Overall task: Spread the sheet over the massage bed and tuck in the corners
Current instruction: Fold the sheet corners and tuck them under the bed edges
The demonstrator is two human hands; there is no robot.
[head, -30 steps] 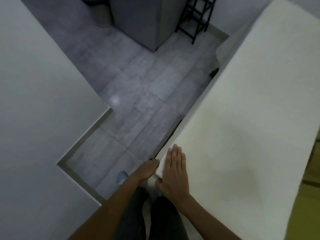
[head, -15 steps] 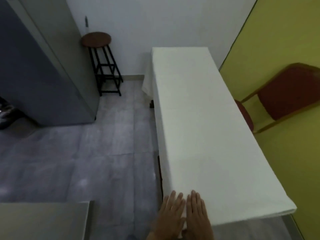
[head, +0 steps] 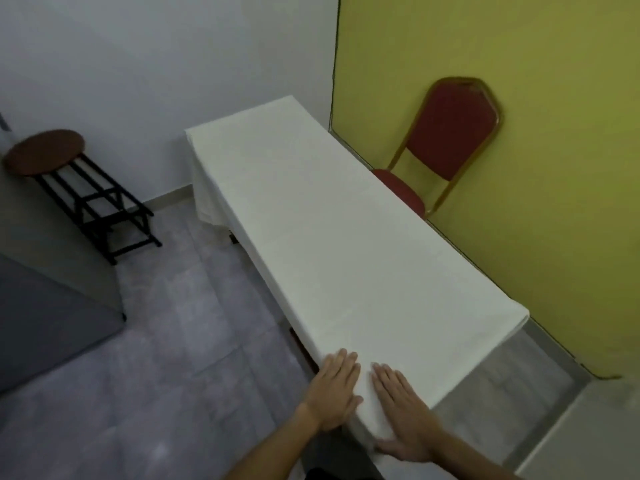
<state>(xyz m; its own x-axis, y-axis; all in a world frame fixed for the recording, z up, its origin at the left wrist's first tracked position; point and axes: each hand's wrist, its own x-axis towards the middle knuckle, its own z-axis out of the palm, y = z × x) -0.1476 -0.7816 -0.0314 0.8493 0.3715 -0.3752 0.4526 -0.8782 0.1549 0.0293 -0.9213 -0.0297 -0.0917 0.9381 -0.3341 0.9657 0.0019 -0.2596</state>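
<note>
White sheet (head: pixel 332 258) lies spread over the whole massage bed (head: pixel 313 360), draping loose at the far left corner. Left hand (head: pixel 332 393) rests flat at the near left corner, fingers (head: pixel 341 363) straight and close together. Right hand (head: pixel 405 414) presses flat just beside it, fingers slightly apart. Red chair (head: pixel 446 143) stands by the yellow wall (head: pixel 561 168); wooden stool (head: pixel 45 155) stands far left.

**The person, up close**

Here's the left hand (head: pixel 332 393) and the right hand (head: pixel 405 417), both bare, and the forearms (head: pixel 270 452) are uncovered right down to the frame's lower edge. Between them we catch dark trousers (head: pixel 346 474), plain fabric, too dim for detail.
</note>
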